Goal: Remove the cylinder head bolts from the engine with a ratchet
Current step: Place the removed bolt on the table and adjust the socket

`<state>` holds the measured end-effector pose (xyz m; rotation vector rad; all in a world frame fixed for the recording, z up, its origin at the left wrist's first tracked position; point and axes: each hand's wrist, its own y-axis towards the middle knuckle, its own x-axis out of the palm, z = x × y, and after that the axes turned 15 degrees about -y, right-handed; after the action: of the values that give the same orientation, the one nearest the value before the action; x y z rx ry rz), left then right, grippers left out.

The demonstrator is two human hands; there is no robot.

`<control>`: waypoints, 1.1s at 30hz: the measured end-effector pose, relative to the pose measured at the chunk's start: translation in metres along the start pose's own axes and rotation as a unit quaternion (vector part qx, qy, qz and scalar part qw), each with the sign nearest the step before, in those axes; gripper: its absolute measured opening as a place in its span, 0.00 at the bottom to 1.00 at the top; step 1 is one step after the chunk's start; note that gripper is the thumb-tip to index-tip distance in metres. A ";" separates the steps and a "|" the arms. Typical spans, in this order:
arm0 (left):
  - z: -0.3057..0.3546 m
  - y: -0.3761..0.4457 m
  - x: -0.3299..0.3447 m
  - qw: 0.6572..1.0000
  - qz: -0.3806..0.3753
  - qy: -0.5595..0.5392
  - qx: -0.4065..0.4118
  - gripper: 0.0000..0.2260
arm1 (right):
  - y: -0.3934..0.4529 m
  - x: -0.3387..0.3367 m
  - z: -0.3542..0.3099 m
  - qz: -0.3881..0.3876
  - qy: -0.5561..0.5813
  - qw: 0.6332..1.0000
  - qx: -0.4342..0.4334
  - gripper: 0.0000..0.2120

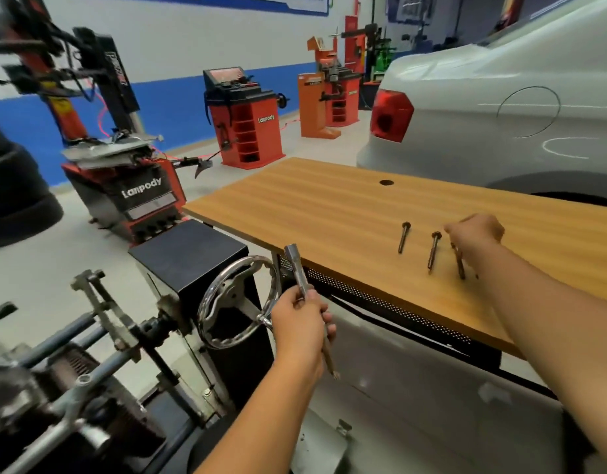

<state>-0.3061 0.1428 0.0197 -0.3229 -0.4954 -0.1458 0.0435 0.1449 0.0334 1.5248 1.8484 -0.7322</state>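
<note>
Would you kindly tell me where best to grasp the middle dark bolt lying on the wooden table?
Probably pinch the middle dark steel bolt mid-shank from above, fingers either side. It lies flat on the wooden table, head away, with clear gaps to the left bolt and the one under the right hand.

We read "Lanpody" on the tire changer [143, 191] and on the red wheel balancer [266, 118].

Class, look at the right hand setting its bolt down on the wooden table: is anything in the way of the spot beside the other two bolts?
Nothing visible blocks it. The right hand holds the third bolt against bare tabletop, to the right of the two bolts already lying there, with a gap between them.
</note>
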 end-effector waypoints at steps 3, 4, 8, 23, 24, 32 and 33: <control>0.011 0.003 -0.013 1.000 0.006 0.017 0.006 0.07 | 0.002 0.000 0.008 0.029 0.030 0.999 0.034 0.08; 0.015 0.004 -0.018 1.000 0.007 0.011 0.004 0.07 | -0.001 0.000 0.011 0.034 0.046 0.997 0.042 0.06; 0.020 -0.005 -0.031 0.998 0.019 -0.032 -0.043 0.09 | -0.042 0.007 0.012 0.052 0.083 0.995 -0.007 0.03; 0.096 -0.057 -0.128 1.000 0.002 0.009 0.012 0.16 | -0.343 0.056 -0.090 -0.115 0.169 0.866 -0.456 0.08; 0.112 -0.061 -0.139 1.000 0.000 0.000 0.019 0.16 | -0.377 0.056 -0.104 -0.122 0.195 0.847 -0.480 0.08; 0.241 -0.139 -0.283 0.964 0.156 -0.088 0.195 0.15 | -0.624 0.066 -0.205 -0.203 0.085 0.649 -0.728 0.11; 0.254 -0.152 -0.303 0.952 0.181 -0.101 0.225 0.16 | -0.649 0.067 -0.212 -0.182 0.042 0.609 -0.771 0.13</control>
<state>-0.7150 0.1042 0.1232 0.0238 -0.6471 0.3577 -0.6287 0.2313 0.1378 -0.0108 1.7932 0.7989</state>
